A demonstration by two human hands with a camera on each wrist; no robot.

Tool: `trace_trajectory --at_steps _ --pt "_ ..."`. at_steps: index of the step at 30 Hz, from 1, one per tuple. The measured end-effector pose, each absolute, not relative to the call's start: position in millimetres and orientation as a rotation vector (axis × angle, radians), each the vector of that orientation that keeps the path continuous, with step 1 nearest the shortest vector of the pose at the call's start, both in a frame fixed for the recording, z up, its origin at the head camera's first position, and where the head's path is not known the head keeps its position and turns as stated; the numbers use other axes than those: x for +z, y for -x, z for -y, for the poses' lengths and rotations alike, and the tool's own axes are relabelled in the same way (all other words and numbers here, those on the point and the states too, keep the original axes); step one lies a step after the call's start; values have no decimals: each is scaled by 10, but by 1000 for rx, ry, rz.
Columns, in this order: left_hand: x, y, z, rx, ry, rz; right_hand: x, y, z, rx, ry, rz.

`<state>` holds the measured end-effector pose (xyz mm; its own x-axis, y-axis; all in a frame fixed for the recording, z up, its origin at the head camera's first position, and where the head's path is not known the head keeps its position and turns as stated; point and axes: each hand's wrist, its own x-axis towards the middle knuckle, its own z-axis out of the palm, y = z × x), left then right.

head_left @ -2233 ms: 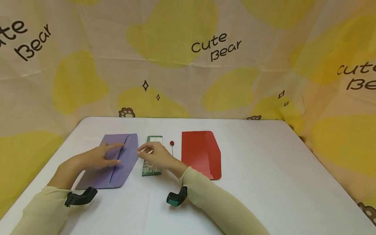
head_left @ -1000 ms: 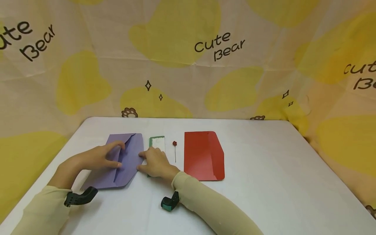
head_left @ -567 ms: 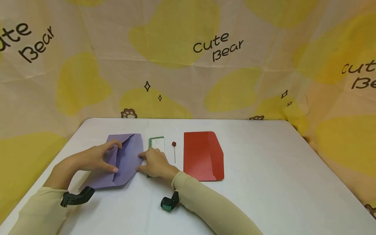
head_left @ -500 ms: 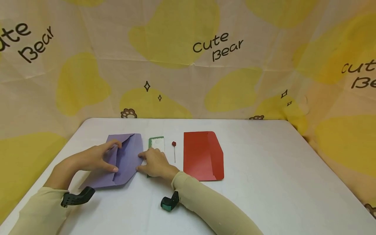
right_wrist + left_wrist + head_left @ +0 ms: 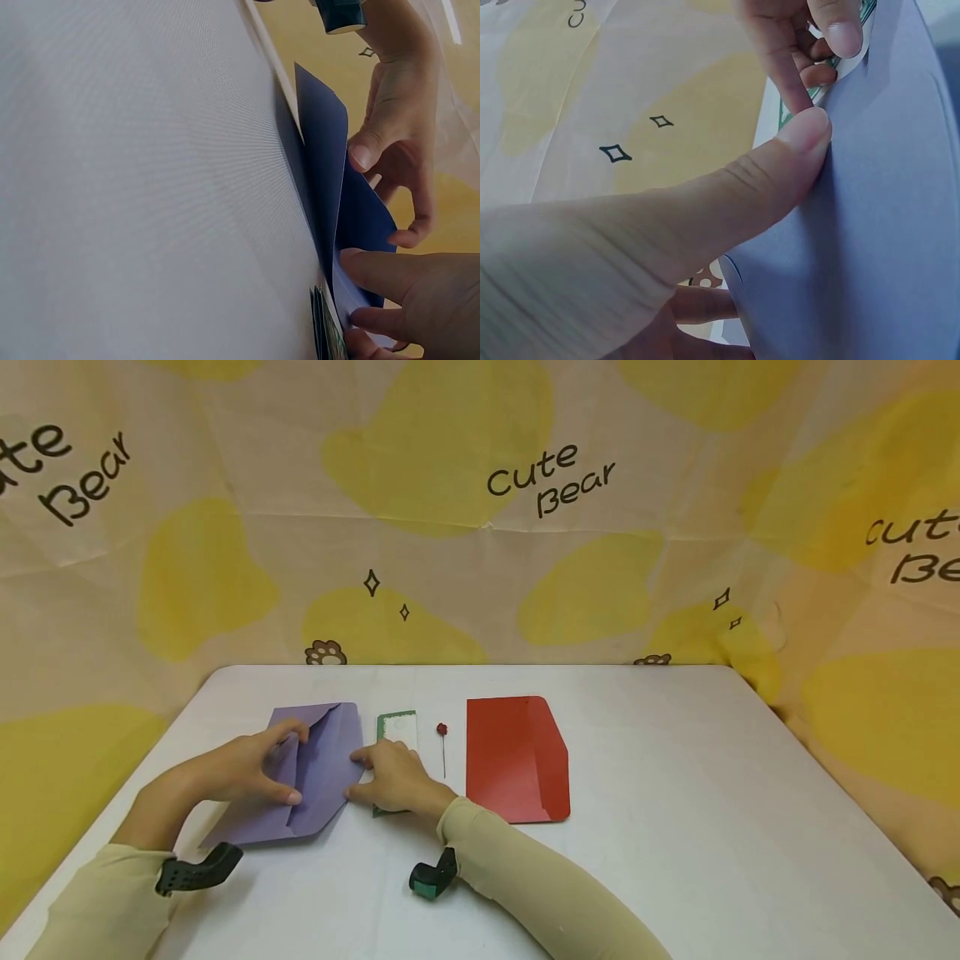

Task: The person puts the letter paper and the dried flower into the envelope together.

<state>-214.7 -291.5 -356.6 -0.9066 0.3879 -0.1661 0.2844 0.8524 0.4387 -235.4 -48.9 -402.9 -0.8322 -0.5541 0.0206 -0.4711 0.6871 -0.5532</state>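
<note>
A purple envelope (image 5: 318,777) lies on the white table (image 5: 675,827), its flap open to the right. My left hand (image 5: 288,764) pinches the envelope's upper layer and lifts it, thumb (image 5: 780,157) on top of the purple paper (image 5: 877,247). My right hand (image 5: 358,772) lies over a green-bordered card (image 5: 396,727) just right of the envelope. Its thumb and forefinger curl on the card's left edge at the envelope's flap (image 5: 322,150). The card's edge (image 5: 330,337) shows under those fingers (image 5: 390,274). Most of the card is hidden by the hand.
A red-headed pin (image 5: 442,731) lies right of the card. Beyond it a red envelope (image 5: 513,756) lies flat with its flap open. A yellow "Cute Bear" cloth (image 5: 525,485) hangs behind and around the table.
My left hand went from lying flat on the purple envelope to pinching and lifting its layer. My right hand came down from a raised pinch onto the card at the flap's edge.
</note>
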Motion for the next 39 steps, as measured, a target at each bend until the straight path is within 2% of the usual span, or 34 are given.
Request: trace_trajectory --at_steps 13,25,33,39 --pt "-3572 2152 2889 579 -503 -2766 -4002 2366 476 -932 797 -2695" --pt "-3572 2169 2904 577 -544 -2779 -3789 2453 277 -1226 705 -2541" --pt "-3572 2168 2905 576 -532 -2775 -3699 2564 130 -1203 607 -2558" --pt "-3572 2163 2898 578 -528 -2768 -3696 2603 100 -1005 539 -2641"
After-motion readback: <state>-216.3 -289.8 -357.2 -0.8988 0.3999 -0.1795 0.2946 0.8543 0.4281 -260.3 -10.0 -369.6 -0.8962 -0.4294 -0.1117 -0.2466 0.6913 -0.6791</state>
